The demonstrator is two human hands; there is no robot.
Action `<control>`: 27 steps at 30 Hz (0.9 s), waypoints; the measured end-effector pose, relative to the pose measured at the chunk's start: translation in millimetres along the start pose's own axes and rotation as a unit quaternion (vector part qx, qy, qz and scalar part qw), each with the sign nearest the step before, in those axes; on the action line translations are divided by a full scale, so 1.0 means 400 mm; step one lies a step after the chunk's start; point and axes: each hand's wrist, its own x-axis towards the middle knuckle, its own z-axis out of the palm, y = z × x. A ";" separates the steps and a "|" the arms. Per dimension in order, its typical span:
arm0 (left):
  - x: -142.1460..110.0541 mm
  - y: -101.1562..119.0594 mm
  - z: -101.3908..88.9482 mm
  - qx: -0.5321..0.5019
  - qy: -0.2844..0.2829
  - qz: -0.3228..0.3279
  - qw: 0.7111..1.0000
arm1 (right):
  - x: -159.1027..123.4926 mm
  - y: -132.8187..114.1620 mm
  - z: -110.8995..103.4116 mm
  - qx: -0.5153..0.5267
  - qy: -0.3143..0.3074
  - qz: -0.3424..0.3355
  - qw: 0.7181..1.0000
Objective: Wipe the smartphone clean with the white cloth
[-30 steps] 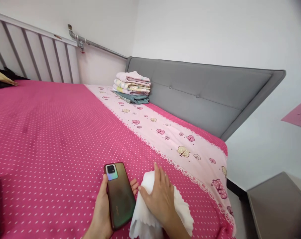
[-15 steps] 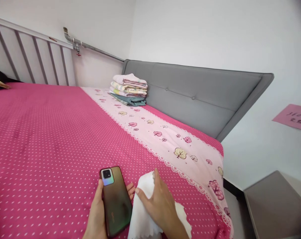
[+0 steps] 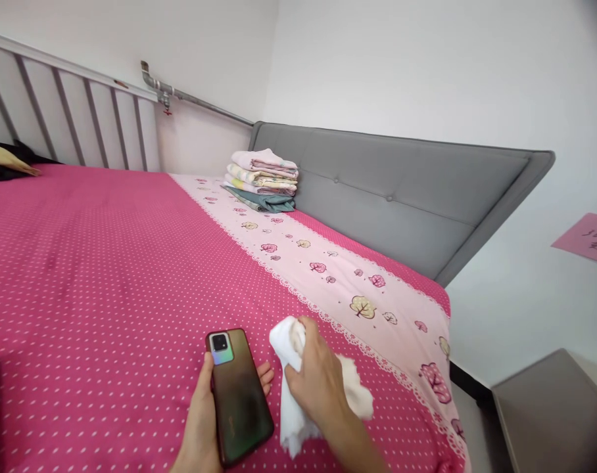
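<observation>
A smartphone [image 3: 242, 401] lies back up in my left hand [image 3: 204, 410], its camera block at the top left corner. The thumb rests along the phone's left edge, and the fingertips show past its right edge. Just to the right, my right hand [image 3: 321, 378] grips a white cloth [image 3: 293, 407] with a scalloped edge. The cloth is bunched at the fingertips and hangs down on both sides of the hand. A small gap separates the cloth from the phone. Both hands are above the pink dotted bedspread [image 3: 131, 315].
Folded fabrics [image 3: 263, 179] are stacked by the grey headboard [image 3: 377, 177]. A pipe with a red-handled valve [image 3: 166, 102] runs along the wall. A grey cabinet [image 3: 555, 414] stands right of the bed, below a pink note [image 3: 587, 238]. Yellow and black fabric [image 3: 7, 161] lies far left.
The cloth is now more bunched in my right hand and lifted slightly away from the phone. The view has shifted a little to the left; my left hand still holds the phone.
</observation>
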 end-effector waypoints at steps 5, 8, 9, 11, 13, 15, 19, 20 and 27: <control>0.000 0.000 -0.001 0.000 0.022 0.018 1.000 | 0.074 -0.053 0.017 -0.010 0.030 -0.162 0.986; -0.004 0.003 0.001 0.014 0.052 0.045 0.998 | 0.078 -0.059 0.069 0.058 -0.027 -0.230 0.971; -0.005 0.003 0.001 0.016 0.053 0.048 0.997 | 0.072 -0.059 0.084 0.085 -0.031 -0.231 0.969; -0.005 0.003 0.002 0.010 0.042 0.040 0.998 | 0.054 -0.056 0.106 0.129 -0.034 -0.214 0.968; -0.006 0.002 0.004 0.007 0.041 0.022 0.999 | 0.036 -0.056 0.115 0.145 -0.035 -0.189 0.971; -0.008 0.001 0.007 0.010 0.062 0.013 0.998 | 0.024 -0.057 0.119 0.134 -0.035 -0.179 0.974; -0.016 0.004 0.014 -0.004 0.071 0.016 0.997 | 0.012 -0.059 0.128 0.097 -0.026 -0.195 0.976; -0.017 0.005 0.013 -0.008 0.068 0.014 0.998 | 0.009 -0.059 0.130 0.090 -0.023 -0.201 0.975; -0.007 0.011 -0.016 -0.043 0.049 0.022 0.998 | -0.041 -0.064 0.120 0.074 -0.022 -0.266 0.961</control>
